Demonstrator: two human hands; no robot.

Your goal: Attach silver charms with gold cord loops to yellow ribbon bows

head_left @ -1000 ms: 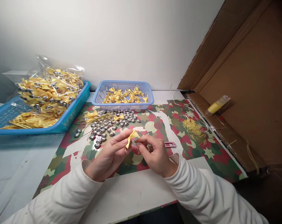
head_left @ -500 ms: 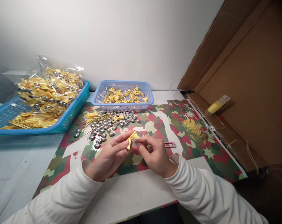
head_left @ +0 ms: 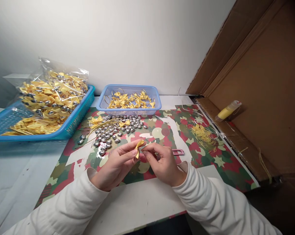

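Between the thumb and fingers of my left hand (head_left: 115, 164) is a yellow ribbon bow (head_left: 138, 149), turned nearly edge-on. My right hand (head_left: 160, 161) is closed in a pinch just right of the bow, at what looks like a thin strand by the bow's middle; its kind is too small to tell. A pink-handled tool (head_left: 178, 152) shows past my right knuckles, partly hidden by the hand. Beyond my hands lie many silver bells or beads (head_left: 109, 137), with a loose yellow bow (head_left: 124, 123) and gold wire strips (head_left: 103, 125) on them.
A blue basket (head_left: 128, 112) of bows stands at the back. At left, another blue basket (head_left: 64, 135) holds yellow pieces and a clear bag (head_left: 53, 88) of bows. Yellow thread scraps (head_left: 203, 135) lie at right. A yellow tube (head_left: 228, 111) sits on the cardboard ledge (head_left: 250, 153).
The yellow bow has turned in my left fingers, from a wider face to a narrow edge-on view. My right hand keeps its pinch close by, hardly moved.
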